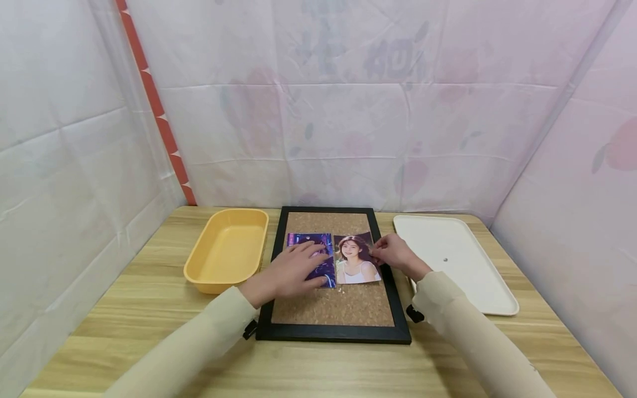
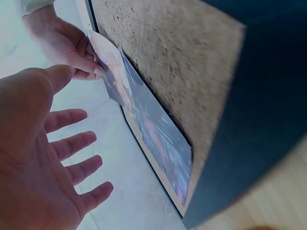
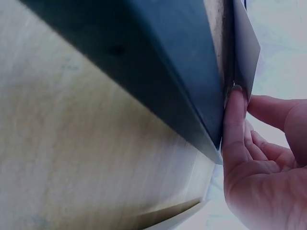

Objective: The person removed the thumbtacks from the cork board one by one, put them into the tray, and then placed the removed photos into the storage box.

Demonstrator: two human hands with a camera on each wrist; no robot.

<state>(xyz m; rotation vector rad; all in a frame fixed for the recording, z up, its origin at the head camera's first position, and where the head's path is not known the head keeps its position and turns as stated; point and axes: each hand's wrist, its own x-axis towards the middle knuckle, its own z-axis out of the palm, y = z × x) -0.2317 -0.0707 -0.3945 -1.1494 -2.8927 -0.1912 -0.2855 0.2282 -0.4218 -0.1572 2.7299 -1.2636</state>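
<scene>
A portrait photo [image 1: 354, 272] of a person in a white top lies on the cork board [image 1: 333, 309], which has a black frame. My right hand [image 1: 395, 254] pinches the photo's right edge between thumb and fingers; in the right wrist view the edge [image 3: 245, 48] stands lifted off the cork. Left of the portrait, a dark blue and purple picture [image 1: 325, 271] lies on the cork, partly hidden under my left hand [image 1: 293, 271]. The left wrist view shows that hand [image 2: 43, 158] with fingers spread, holding nothing, apart from the board.
A yellow plastic tub [image 1: 229, 249] stands to the left of the board. On the right lies a white tray [image 1: 463, 276] with a small round spot on it. Tiny white bits [image 1: 341, 291] lie on the cork below the photos. White printed cloth [image 1: 348, 138] walls the table's back and sides.
</scene>
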